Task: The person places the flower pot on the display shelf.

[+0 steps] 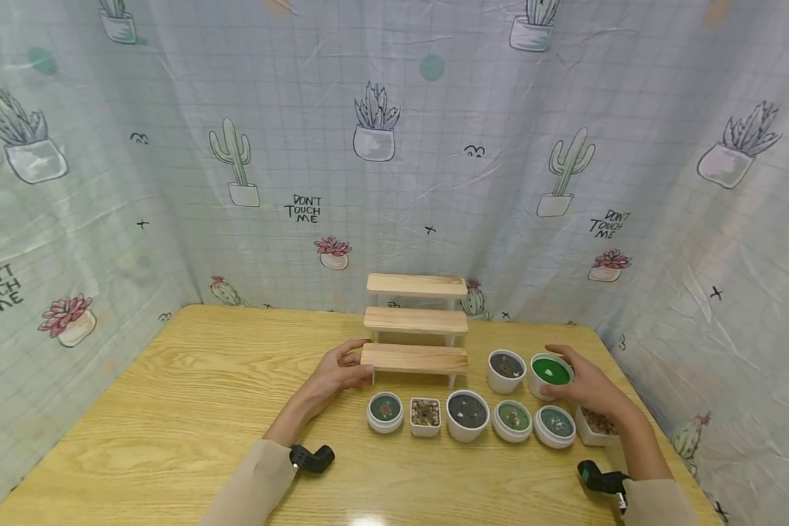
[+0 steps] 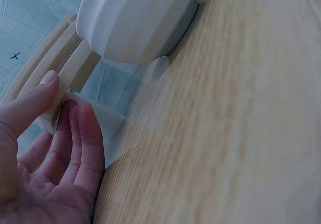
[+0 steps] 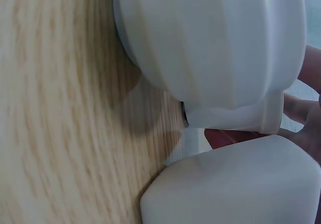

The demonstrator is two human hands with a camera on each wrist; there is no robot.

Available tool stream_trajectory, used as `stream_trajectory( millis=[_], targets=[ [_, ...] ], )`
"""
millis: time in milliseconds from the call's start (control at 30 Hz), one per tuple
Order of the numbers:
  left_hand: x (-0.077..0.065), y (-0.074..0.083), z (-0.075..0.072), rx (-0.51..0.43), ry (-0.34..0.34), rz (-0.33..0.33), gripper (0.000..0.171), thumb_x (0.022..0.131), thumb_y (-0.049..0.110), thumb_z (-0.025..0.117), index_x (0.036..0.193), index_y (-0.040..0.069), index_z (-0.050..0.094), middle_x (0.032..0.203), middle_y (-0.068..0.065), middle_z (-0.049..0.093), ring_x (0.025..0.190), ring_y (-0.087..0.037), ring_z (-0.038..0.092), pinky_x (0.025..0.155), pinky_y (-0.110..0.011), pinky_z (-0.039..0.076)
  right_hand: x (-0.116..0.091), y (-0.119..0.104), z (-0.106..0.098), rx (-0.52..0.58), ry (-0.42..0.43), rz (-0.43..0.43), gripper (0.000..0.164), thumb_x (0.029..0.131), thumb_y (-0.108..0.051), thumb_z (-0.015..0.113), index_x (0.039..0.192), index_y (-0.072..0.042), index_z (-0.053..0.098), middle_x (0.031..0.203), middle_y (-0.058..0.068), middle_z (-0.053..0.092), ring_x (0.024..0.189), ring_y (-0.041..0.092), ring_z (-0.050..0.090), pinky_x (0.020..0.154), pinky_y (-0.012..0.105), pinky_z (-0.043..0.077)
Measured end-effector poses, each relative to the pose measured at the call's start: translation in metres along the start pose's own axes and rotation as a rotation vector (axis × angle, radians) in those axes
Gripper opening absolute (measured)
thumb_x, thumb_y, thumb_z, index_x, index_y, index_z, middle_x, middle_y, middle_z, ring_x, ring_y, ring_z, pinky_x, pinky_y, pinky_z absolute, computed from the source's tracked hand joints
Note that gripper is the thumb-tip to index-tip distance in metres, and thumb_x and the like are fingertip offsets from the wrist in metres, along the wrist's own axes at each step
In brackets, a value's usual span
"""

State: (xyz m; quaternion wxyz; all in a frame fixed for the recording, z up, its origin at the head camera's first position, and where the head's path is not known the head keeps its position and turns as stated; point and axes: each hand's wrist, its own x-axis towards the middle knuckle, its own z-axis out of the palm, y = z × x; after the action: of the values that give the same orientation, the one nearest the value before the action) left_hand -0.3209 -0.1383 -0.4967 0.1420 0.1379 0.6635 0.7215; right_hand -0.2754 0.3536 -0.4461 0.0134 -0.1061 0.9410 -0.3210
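Note:
A three-tier stepped stand point(image 1: 414, 358) with pale wooden shelves is at the back middle of the table. My left hand point(image 1: 332, 372) grips the left end of its lowest shelf; in the left wrist view the thumb of that hand point(image 2: 60, 158) lies on the board and the fingers curl at its end, by the clear support. At the right, my right hand point(image 1: 588, 383) holds a round white pot point(image 1: 551, 371) with a bright green top, thumb and fingers around its sides. Nearer pots partly hide this pot point(image 3: 241, 116) in the right wrist view.
A white pot with a dark top point(image 1: 506, 369) stands between the stand and the green-topped pot. In front runs a row of several small pots, including a square one with pebbles point(image 1: 425, 415) and a large dark-topped one point(image 1: 467, 415). A printed curtain point(image 1: 408, 197) encloses the table point(image 1: 191, 409).

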Motion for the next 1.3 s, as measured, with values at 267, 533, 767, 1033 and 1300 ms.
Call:
stream_trajectory(
  millis=[267, 533, 767, 1033, 1300],
  targets=[
    [-0.001, 0.002, 0.000, 0.007, 0.003, -0.001, 0.076, 0.094, 0.005, 0.073, 0.159, 0.004, 0.032, 0.101, -0.004, 0.067, 0.085, -0.016, 0.071, 0.079, -0.031, 0.062, -0.002, -0.003, -0.001, -0.008, 0.003, -0.024, 0.085, 0.086, -0.033, 0.083, 0.152, 0.002, 0.041, 0.142, 0.032, 0.054, 0.119, 0.042, 0.061, 0.091, 0.051, 0.053],
    [-0.001, 0.003, 0.000, 0.006, 0.006, -0.014, 0.077, 0.094, 0.007, 0.074, 0.159, 0.005, 0.032, 0.102, -0.005, 0.068, 0.086, -0.016, 0.071, 0.080, -0.031, 0.062, -0.003, -0.008, -0.004, 0.002, -0.003, -0.013, 0.083, 0.087, -0.033, 0.082, 0.152, 0.001, 0.042, 0.140, 0.031, 0.056, 0.115, 0.038, 0.063, 0.087, 0.045, 0.052],
    [-0.001, 0.003, 0.001, 0.003, 0.011, -0.023, 0.075, 0.095, 0.007, 0.073, 0.158, 0.006, 0.034, 0.099, -0.003, 0.068, 0.086, -0.016, 0.071, 0.080, -0.030, 0.062, -0.003, -0.008, -0.007, -0.024, 0.011, -0.020, 0.083, 0.088, -0.034, 0.082, 0.151, 0.001, 0.042, 0.140, 0.032, 0.056, 0.113, 0.038, 0.063, 0.085, 0.043, 0.052],
    [-0.001, 0.003, 0.001, -0.002, 0.005, -0.013, 0.074, 0.095, 0.006, 0.072, 0.159, 0.005, 0.033, 0.096, -0.002, 0.068, 0.085, -0.015, 0.071, 0.079, -0.030, 0.062, -0.003, -0.016, -0.011, -0.044, 0.033, 0.010, 0.086, 0.088, -0.037, 0.082, 0.154, -0.002, 0.039, 0.148, 0.034, 0.048, 0.124, 0.050, 0.056, 0.095, 0.061, 0.051],
    [-0.001, 0.002, 0.000, 0.007, 0.019, -0.012, 0.074, 0.095, 0.007, 0.072, 0.158, 0.005, 0.034, 0.098, -0.004, 0.069, 0.085, -0.015, 0.072, 0.080, -0.030, 0.063, -0.005, -0.024, -0.019, 0.023, 0.054, -0.037, 0.086, 0.090, -0.035, 0.081, 0.155, -0.001, 0.036, 0.148, 0.031, 0.047, 0.120, 0.044, 0.060, 0.089, 0.049, 0.056]
  ],
)
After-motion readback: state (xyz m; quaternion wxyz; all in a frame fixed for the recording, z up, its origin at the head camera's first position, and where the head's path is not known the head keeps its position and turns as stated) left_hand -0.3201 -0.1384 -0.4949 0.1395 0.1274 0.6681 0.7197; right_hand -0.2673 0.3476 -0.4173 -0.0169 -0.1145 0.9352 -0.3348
